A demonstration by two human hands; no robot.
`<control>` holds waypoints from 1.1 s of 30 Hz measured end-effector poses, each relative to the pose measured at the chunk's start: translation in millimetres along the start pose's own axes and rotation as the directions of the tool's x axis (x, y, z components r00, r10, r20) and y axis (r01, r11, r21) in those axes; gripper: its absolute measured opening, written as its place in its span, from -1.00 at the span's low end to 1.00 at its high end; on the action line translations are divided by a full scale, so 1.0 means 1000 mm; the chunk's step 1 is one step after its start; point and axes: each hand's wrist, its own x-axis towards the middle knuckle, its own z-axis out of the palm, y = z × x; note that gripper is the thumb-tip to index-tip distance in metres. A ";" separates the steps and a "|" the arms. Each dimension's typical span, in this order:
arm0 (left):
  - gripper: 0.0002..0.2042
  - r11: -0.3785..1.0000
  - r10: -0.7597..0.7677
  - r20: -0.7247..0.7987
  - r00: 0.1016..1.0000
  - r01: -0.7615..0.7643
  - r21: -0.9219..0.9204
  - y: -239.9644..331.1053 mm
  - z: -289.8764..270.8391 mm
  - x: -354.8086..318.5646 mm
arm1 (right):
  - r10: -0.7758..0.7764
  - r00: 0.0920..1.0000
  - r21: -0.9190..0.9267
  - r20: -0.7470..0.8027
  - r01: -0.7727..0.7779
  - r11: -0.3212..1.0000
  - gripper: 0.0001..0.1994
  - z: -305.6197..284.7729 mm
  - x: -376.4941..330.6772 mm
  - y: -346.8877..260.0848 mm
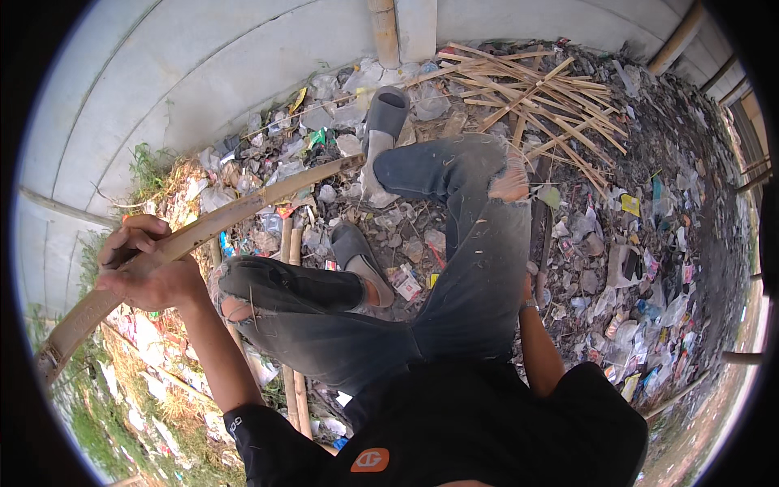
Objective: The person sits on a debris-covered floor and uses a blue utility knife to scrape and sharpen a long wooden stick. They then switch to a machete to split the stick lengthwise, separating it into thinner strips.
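My left hand (154,272) is wrapped round a long split strip of bamboo (243,207). The strip slants from the lower left up to its far end beside my raised foot, and its pale inner face shows in part. My right hand (531,280) hangs down by the outer side of my right leg, with a band at the wrist. The leg hides most of its fingers. Right beside that hand is a long, dark, narrow blade-like piece (542,215); I cannot tell whether the hand grips it.
A loose pile of thin bamboo strips (540,101) lies at the far right. Two bamboo poles (292,325) lie by my left knee. Plastic litter (625,316) and stones cover the ground around my grey shoes (357,256). A pale wall (227,65) with an upright bamboo post (385,32) stands ahead.
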 end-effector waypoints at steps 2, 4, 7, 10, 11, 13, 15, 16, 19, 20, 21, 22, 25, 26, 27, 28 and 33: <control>-0.34 0.996 -0.017 -0.083 0.996 0.023 0.082 -0.022 0.003 0.003 | 0.053 0.999 -0.042 0.010 -0.053 0.998 -0.45 -0.005 0.012 -0.003; -0.30 0.977 -0.025 -0.121 0.992 0.050 0.207 -0.040 0.026 0.006 | 0.113 0.994 -0.057 -0.007 -0.113 0.992 -0.46 -0.012 0.022 0.002; -0.29 0.967 -0.159 -0.112 0.981 0.177 0.182 -0.085 0.052 0.002 | 0.200 0.979 -0.049 -0.045 -0.203 0.978 -0.48 -0.016 0.029 0.014; -0.31 0.959 -0.205 0.050 0.977 0.191 0.208 -0.106 0.090 -0.014 | 0.219 0.974 -0.047 -0.063 -0.222 0.974 -0.50 -0.024 0.044 0.016; -0.31 0.960 -0.228 0.114 0.967 0.203 0.191 -0.116 0.111 -0.022 | 0.250 0.965 -0.030 -0.076 -0.253 0.967 -0.51 -0.026 0.041 0.019; -0.33 0.960 -0.270 0.251 0.929 0.242 0.139 -0.144 0.109 -0.037 | 0.237 0.969 -0.035 -0.072 -0.240 0.970 -0.52 -0.031 0.050 0.009; -0.53 0.989 -0.136 0.371 0.919 0.107 0.098 -0.179 0.127 -0.049 | 0.263 0.961 -0.013 -0.090 -0.265 0.964 -0.53 -0.030 0.050 0.014; -0.55 0.980 -0.190 0.395 0.899 0.151 0.129 -0.189 0.137 -0.055 | 0.285 0.953 0.004 -0.104 -0.287 0.958 -0.54 -0.030 0.049 0.020; -0.58 0.932 -0.339 0.410 0.847 0.244 0.267 -0.195 0.145 -0.059 | 0.297 0.949 0.019 -0.105 -0.296 0.955 -0.56 -0.031 0.057 0.017; -0.58 0.929 -0.348 0.399 0.848 0.254 0.270 -0.199 0.150 -0.056 | 0.307 0.945 0.033 -0.113 -0.306 0.952 -0.56 -0.031 0.059 0.019; -0.58 0.927 -0.356 0.396 0.847 0.265 0.265 -0.201 0.158 -0.052 | 0.326 0.937 0.050 -0.124 -0.322 0.945 -0.57 -0.028 0.057 0.024; -0.60 0.935 -0.336 0.388 0.858 0.253 0.250 -0.204 0.166 -0.047 | 0.342 0.930 0.065 -0.138 -0.336 0.940 -0.57 -0.027 0.056 0.029; -0.59 0.918 -0.386 0.347 0.855 0.317 0.240 -0.213 0.186 -0.027 | 0.379 0.905 0.130 -0.193 -0.359 0.924 -0.58 -0.029 0.055 0.041; -0.58 0.921 -0.386 0.331 0.861 0.341 0.188 -0.217 0.188 -0.021 | 0.376 0.902 0.153 -0.212 -0.349 0.924 -0.59 -0.033 0.059 0.042; -0.59 0.925 -0.379 0.333 0.863 0.343 0.162 -0.222 0.191 -0.019 | 0.375 0.895 0.191 -0.243 -0.335 0.923 -0.59 -0.036 0.059 0.043; -0.59 0.928 -0.372 0.336 0.865 0.346 0.136 -0.227 0.194 -0.019 | 0.375 0.880 0.244 -0.290 -0.311 0.919 -0.60 -0.040 0.055 0.047; -0.54 0.841 -0.493 0.540 0.682 0.534 0.093 -0.262 0.215 -0.041 | 0.379 0.642 0.534 -0.667 0.058 0.843 -0.61 -0.081 0.031 0.095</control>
